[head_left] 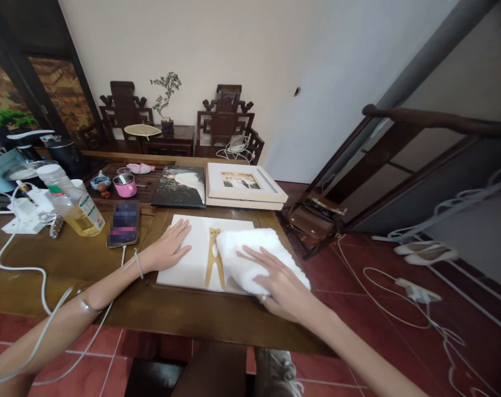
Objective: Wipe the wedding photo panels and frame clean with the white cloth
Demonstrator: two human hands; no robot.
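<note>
A white board lies flat on the wooden table, with a tan long-legged animal figure on its middle. My left hand rests flat on the board's left part, fingers stretched out and holding nothing. Over the board's right part spreads a fluffy white cloth, which covers that side and hangs past the board's edge. My right hand lies on top of this cloth with its fingers extended, pressing on it rather than wrapped around it.
Behind the board are a dark photo panel and a framed photo on a box. To the left lie a phone with its cable, a bottle of yellow liquid, a pink cup and a power strip. A wooden chair stands right.
</note>
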